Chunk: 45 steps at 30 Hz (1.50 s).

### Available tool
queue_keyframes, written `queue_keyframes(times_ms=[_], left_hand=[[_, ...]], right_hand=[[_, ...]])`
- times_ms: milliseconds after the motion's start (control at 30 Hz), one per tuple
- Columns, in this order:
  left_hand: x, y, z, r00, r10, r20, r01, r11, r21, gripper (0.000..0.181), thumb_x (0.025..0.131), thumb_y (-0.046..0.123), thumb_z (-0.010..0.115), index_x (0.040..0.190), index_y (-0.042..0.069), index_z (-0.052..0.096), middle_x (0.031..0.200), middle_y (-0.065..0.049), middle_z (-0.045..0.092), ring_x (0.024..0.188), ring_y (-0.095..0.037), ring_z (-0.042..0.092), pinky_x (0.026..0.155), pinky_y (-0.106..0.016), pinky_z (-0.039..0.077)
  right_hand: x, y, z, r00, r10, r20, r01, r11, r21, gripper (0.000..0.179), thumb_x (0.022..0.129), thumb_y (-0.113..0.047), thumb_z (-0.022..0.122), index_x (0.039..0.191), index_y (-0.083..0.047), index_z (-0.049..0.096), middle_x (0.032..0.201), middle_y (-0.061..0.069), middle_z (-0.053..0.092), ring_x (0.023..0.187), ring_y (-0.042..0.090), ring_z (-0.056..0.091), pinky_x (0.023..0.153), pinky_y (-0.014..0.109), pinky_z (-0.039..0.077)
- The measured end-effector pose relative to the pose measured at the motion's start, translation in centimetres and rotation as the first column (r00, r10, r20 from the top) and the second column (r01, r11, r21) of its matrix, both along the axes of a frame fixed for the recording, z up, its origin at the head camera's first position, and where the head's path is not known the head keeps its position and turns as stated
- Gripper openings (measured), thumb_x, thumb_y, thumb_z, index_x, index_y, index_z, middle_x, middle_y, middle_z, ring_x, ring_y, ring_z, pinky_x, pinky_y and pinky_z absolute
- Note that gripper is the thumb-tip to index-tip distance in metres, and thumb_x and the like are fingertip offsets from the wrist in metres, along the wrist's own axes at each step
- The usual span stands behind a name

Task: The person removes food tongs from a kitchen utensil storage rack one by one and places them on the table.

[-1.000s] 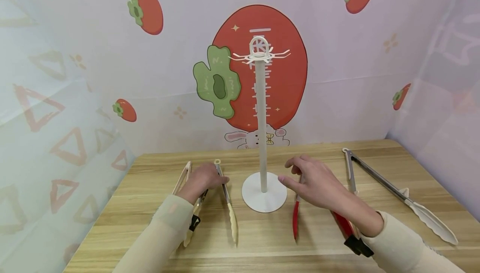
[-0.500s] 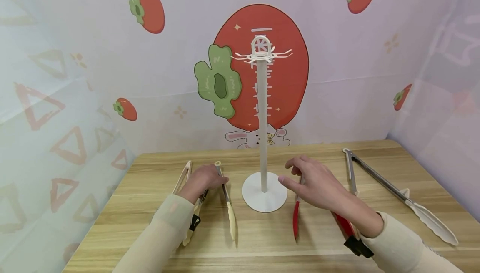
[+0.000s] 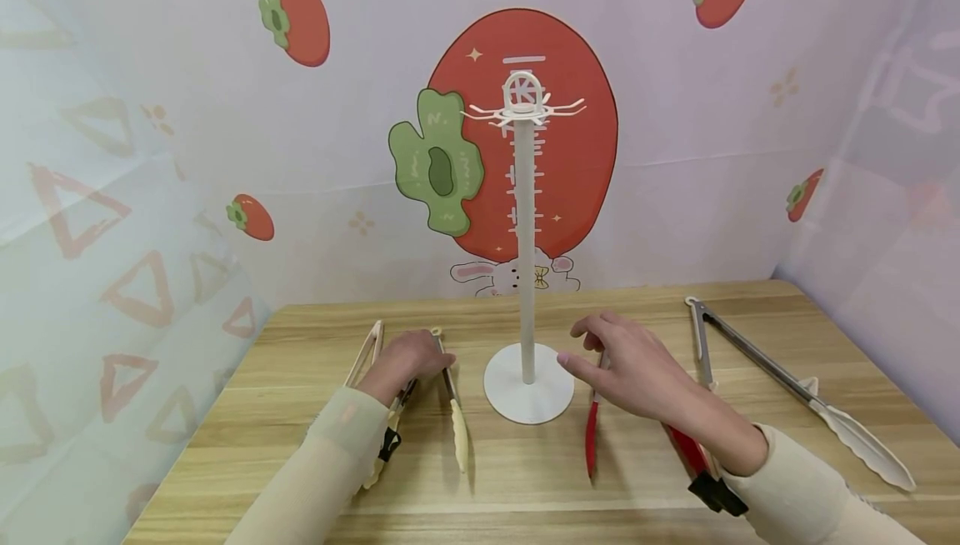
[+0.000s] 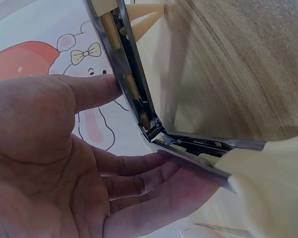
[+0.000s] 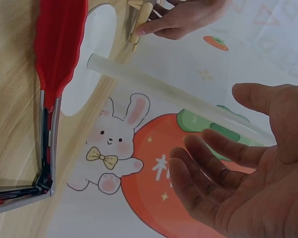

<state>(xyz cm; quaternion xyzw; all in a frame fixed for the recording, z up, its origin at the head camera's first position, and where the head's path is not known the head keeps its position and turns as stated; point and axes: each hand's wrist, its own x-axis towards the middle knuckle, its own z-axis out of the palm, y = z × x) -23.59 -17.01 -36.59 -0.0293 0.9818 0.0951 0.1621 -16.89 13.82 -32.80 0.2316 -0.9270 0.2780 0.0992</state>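
In the head view, my left hand [image 3: 405,363] holds metal tongs with cream wavy tips [image 3: 460,441] at the left of the table. The left wrist view shows the thumb against one arm of these tongs [image 4: 120,64] and fingers against the other; the arms are spread apart. My right hand [image 3: 633,362] hovers over red-tipped tongs [image 3: 591,445], apart from them, with relaxed fingers and nothing held. Those red tongs [image 5: 59,49] lie spread in the right wrist view. A white stand [image 3: 525,262] with a ring of hooks on top rises between the hands.
Large tongs with a white tip [image 3: 862,445] lie spread at the right of the wooden table [image 3: 540,491]. Pale tongs [image 3: 365,353] lie beyond the left hand, partly hidden. A printed backdrop [image 3: 337,153] closes off the back and both sides.
The cream tongs' right arm has swung slightly leftward, toward the other arm, and their ring end has dipped a little. My right hand has stayed in place.
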Motion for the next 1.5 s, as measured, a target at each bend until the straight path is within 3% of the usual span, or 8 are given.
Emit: queue_keyframes(times_ms=[600, 700, 800, 933, 1067, 1167, 1300, 1500], left_hand=[[-0.1, -0.3, -0.1, 1.0, 0.005, 0.019, -0.006, 1.0, 0.031, 0.044, 0.101, 0.044, 0.058, 0.074, 0.009, 0.057, 0.103, -0.015, 0.063, 0.071, -0.022, 0.053, 0.07, -0.039, 0.048], [-0.1, -0.5, -0.1, 1.0, -0.001, 0.013, 0.0, 0.999, 0.046, 0.043, 0.102, 0.043, 0.057, 0.081, 0.006, 0.06, 0.109, -0.016, 0.064, 0.075, -0.024, 0.054, 0.073, -0.041, 0.049], [-0.1, -0.7, 0.0, 1.0, 0.003, 0.003, -0.003, 0.999, 0.033, 0.049, 0.102, 0.044, 0.055, 0.106, -0.002, 0.068, 0.125, -0.022, 0.063, 0.091, -0.031, 0.062, 0.083, -0.048, 0.052], [0.2, -1.0, 0.5, 0.999, 0.017, -0.039, -0.016, 1.0, 0.01, 0.057, 0.101, 0.047, 0.054, 0.128, -0.002, 0.065, 0.132, -0.024, 0.061, 0.11, -0.041, 0.063, 0.094, -0.06, 0.049], [0.4, -1.6, 1.0, 0.994, 0.03, -0.105, -0.028, 0.999, 0.019, 0.049, 0.101, 0.049, 0.053, 0.09, 0.005, 0.07, 0.1, -0.015, 0.069, 0.09, -0.032, 0.066, 0.084, -0.054, 0.051], [0.5, -2.3, 1.5, 0.987, 0.063, -0.145, -0.057, 0.997, 0.045, 0.051, 0.1, 0.053, 0.053, 0.073, 0.01, 0.059, 0.077, -0.009, 0.059, 0.07, -0.025, 0.058, 0.064, -0.042, 0.048], [0.8, -3.3, 2.3, 0.971, 0.068, -0.229, -0.047, 0.994, 0.095, 0.053, 0.1, 0.05, 0.055, 0.097, -0.002, 0.064, 0.089, -0.016, 0.064, 0.072, -0.026, 0.059, 0.055, -0.038, 0.045], [1.0, -4.7, 3.1, 0.938, 0.06, -0.34, -0.018, 0.992, 0.126, 0.06, 0.102, 0.043, 0.055, 0.125, -0.012, 0.057, 0.123, -0.03, 0.062, 0.106, -0.045, 0.064, 0.073, -0.053, 0.055]], right_hand=[[0.0, 0.0, -0.1, 1.0, -0.001, 0.012, 0.001, 1.0, 0.001, 0.031, 0.092, -0.035, 0.074, 0.111, -0.011, 0.07, 0.096, 0.001, 0.064, 0.085, 0.02, 0.062, 0.071, 0.035, 0.05], [-0.1, 0.0, 0.0, 1.0, -0.001, 0.012, 0.001, 1.0, 0.003, 0.032, 0.092, -0.035, 0.074, 0.112, -0.01, 0.069, 0.095, 0.001, 0.065, 0.084, 0.021, 0.063, 0.071, 0.036, 0.05], [-0.1, 0.0, 0.0, 1.0, -0.002, 0.017, 0.002, 1.0, 0.007, 0.033, 0.092, -0.036, 0.074, 0.112, -0.01, 0.069, 0.096, 0.001, 0.065, 0.085, 0.021, 0.064, 0.072, 0.036, 0.051], [-0.1, 0.1, 0.0, 1.0, -0.007, 0.024, 0.006, 1.0, 0.012, 0.035, 0.093, -0.037, 0.074, 0.113, -0.01, 0.069, 0.096, 0.001, 0.066, 0.086, 0.02, 0.064, 0.072, 0.036, 0.051], [-0.1, 0.3, 0.0, 1.0, -0.012, 0.025, 0.011, 1.0, 0.013, 0.034, 0.093, -0.036, 0.074, 0.114, -0.01, 0.069, 0.095, 0.0, 0.065, 0.085, 0.016, 0.062, 0.07, 0.035, 0.05], [-0.1, 0.6, -0.2, 1.0, -0.017, 0.021, 0.016, 1.0, 0.012, 0.034, 0.093, -0.036, 0.074, 0.113, -0.01, 0.069, 0.094, -0.001, 0.066, 0.085, 0.014, 0.061, 0.07, 0.035, 0.051], [-0.2, 0.9, -0.2, 1.0, -0.025, 0.007, 0.024, 1.0, 0.009, 0.033, 0.093, -0.036, 0.074, 0.113, -0.01, 0.069, 0.093, -0.001, 0.065, 0.084, 0.015, 0.061, 0.069, 0.035, 0.051], [-0.4, 1.4, -0.4, 1.0, -0.021, -0.008, 0.021, 1.0, 0.007, 0.032, 0.093, -0.035, 0.075, 0.112, -0.009, 0.069, 0.088, -0.004, 0.062, 0.078, 0.013, 0.056, 0.067, 0.033, 0.048]])
